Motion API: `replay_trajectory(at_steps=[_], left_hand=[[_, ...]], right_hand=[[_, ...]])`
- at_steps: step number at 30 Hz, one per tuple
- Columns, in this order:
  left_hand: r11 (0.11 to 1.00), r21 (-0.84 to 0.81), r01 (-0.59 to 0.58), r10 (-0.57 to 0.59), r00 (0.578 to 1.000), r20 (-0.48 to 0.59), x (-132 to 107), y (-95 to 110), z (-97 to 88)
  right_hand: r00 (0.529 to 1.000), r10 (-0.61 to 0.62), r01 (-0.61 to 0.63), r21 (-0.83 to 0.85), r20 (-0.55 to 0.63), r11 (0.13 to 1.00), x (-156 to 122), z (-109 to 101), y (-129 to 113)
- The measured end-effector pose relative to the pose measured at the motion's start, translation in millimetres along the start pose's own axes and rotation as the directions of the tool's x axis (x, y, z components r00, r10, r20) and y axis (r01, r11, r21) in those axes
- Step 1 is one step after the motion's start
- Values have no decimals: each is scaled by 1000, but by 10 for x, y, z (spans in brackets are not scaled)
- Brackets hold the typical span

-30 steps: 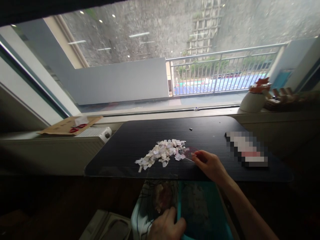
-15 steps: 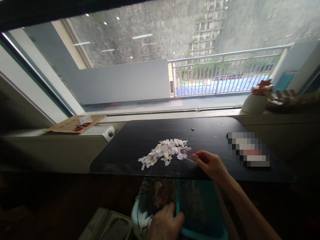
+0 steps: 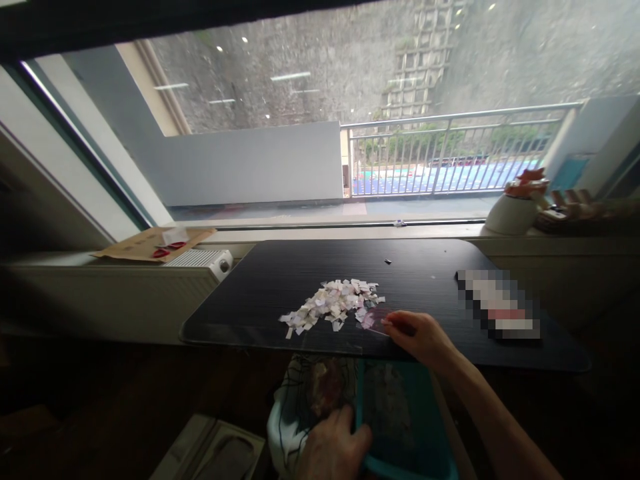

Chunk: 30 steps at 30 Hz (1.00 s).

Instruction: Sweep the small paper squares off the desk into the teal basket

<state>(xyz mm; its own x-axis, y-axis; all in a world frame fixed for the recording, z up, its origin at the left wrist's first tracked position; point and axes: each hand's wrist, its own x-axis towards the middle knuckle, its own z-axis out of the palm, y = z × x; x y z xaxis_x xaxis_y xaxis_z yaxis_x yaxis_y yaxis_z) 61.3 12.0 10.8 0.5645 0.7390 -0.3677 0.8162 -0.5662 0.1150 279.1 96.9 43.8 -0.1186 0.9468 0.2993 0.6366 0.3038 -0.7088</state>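
Observation:
A heap of small white paper scraps (image 3: 333, 303) lies spread on the dark tabletop (image 3: 240, 293). My right hand (image 3: 420, 337) is closed in a pinch on a thin, see-through pinkish plastic sheet (image 3: 373, 320), whose left edge meets the right end of the heap. Below the table's front edge, my left hand (image 3: 335, 443) grips the near left rim of a teal bin (image 3: 410, 463). Paper scraps lie dimly visible inside the bin. Left of it is a white bag with dark lines (image 3: 287, 427), holding something brownish and wrapped.
Red-handled scissors (image 3: 167, 251) rest on brown paper beside a white radiator (image 3: 200, 261). A small dark object (image 3: 387, 261) lies far back on the table, and a blurred-out item (image 3: 500, 307) at the right. A white pot (image 3: 510, 212) stands on the sill.
My right hand has moved slightly down and left with the plastic sheet, which sits lower against the heap's right end. My left hand keeps its grip on the bin. The view has shifted slightly.

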Motion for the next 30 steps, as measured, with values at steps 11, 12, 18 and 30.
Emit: replay_trajectory(at_steps=[11, 12, 18, 30], left_hand=[[1000, -21, 9, -10, 999, -33, -30, 2, -19], [1000, -20, 12, -12, 999, -29, -29, 0, -14], [999, -32, 2, -3, 1000, -19, -27, -24, 17], [996, -92, 7, -9, 1000, -27, -41, -49, 67]], right_hand=[[982, 95, -93, 20, -164, 995, 3, -3, -21], [985, 89, -87, 22, -150, 996, 12, 5, -18], [985, 130, -135, -43, -110, 990, 30, -28, 16], [982, 160, -170, -96, -104, 981, -53, -26, -129]])
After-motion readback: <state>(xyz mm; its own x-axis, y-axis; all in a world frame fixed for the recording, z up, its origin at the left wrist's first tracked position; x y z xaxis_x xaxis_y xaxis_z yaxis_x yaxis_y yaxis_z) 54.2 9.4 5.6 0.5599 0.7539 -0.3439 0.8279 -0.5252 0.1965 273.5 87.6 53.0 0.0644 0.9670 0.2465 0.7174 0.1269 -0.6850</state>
